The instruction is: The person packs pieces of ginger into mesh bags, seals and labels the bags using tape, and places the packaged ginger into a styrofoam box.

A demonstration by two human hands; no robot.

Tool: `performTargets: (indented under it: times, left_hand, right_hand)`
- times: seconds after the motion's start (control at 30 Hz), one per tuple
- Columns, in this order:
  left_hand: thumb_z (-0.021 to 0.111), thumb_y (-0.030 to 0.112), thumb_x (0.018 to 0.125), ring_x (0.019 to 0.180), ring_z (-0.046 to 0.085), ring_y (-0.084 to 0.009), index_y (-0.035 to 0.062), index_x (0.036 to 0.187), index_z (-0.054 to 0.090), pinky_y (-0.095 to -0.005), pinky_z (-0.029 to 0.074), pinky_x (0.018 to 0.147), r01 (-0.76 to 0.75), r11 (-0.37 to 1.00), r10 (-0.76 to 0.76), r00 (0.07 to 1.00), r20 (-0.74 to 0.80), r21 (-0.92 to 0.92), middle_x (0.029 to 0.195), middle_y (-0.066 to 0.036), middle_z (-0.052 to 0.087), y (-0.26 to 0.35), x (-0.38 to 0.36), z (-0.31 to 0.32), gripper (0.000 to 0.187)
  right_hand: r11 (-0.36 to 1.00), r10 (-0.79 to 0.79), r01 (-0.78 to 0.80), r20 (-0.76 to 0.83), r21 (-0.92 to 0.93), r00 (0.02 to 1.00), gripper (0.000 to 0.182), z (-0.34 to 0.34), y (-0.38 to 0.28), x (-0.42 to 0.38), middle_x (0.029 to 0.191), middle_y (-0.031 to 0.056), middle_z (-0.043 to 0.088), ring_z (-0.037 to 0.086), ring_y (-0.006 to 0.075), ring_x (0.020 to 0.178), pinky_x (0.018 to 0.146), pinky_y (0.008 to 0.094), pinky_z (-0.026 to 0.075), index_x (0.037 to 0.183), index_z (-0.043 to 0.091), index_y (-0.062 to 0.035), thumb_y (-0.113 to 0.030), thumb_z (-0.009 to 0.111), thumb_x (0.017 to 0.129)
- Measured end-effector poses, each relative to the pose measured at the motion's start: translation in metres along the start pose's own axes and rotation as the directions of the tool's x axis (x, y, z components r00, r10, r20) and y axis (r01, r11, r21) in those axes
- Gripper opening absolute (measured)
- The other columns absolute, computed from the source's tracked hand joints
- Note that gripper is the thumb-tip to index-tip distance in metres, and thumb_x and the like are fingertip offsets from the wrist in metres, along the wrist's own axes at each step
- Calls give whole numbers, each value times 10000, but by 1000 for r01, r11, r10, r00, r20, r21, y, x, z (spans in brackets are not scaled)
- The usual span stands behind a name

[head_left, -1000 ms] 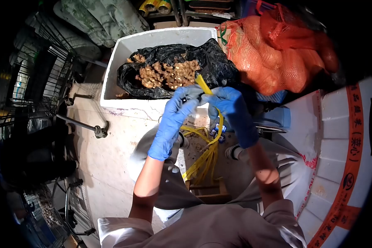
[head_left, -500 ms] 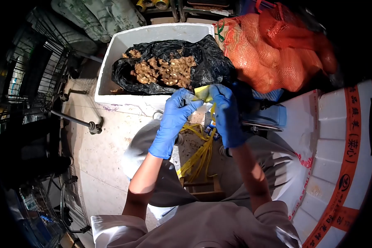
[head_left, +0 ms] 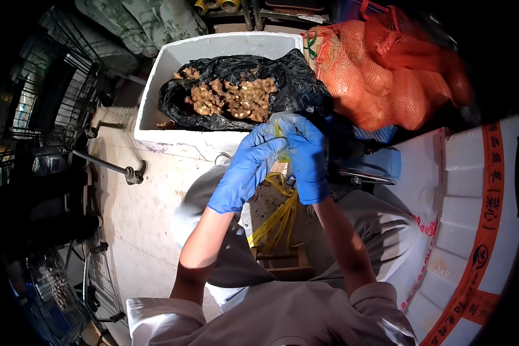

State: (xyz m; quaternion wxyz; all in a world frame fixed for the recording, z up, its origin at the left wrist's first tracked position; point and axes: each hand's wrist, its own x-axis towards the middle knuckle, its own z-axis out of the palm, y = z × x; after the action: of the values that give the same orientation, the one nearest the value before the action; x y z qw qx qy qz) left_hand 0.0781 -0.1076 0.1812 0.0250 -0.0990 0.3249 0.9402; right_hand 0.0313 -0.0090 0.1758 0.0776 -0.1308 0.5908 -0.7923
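Between our two hands, above the floor and near the front wall of a white foam box: one yellow strip, thin, partly hidden by blue-gloved fingers.

Left hand: blue glove; grip closed, fingertips drawn together on the strip. Right hand: blue glove; grip closed, fingers bent inward on the same strip, just beside our left fingertips. Exactly how the strip passes among our fingers, we cannot tell.

Below our hands, between our grey-trousered knees: yellow strands, a loose bundle, looped at the top and spread lower down, the lower ends by a small wooden frame. Whether they join the strip we hold, we cannot tell.

Ahead of us, inside the foam box: one black plastic bag, open and crumpled, holding knobbly brown ginger.

Right of that box: orange-red mesh sacks, bulging, piled together; nearer us, a light-blue object, and white foam boxes bound with printed orange tape.

At our left: dark wire racks.
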Motion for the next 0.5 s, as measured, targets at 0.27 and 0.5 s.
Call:
performTargets:
  times: [0.27, 0.5]
  left_hand:
    - [526, -39, 755, 791, 568, -133, 6, 934, 514, -222, 456, 739, 85, 983, -69, 993, -98, 162, 845, -64, 587, -1, 2, -16, 185]
    - [527, -37, 757, 809, 572, -154, 23, 899, 511, -235, 465, 744, 11, 999, -6, 992, -128, 35, 857, -86, 583, -11, 7, -21, 154]
  right_hand:
    - [961, -6, 36, 109, -274, 994, 138, -17, 10, 15, 783, 95, 610, 554, 93, 705, 632, 204, 439, 889, 569, 19, -22, 518, 768]
    - [775, -153, 134, 21, -618, 988, 99, -28, 11, 4, 683, 0, 504, 460, 71, 629, 580, 202, 403, 762, 523, -7, -87, 574, 735]
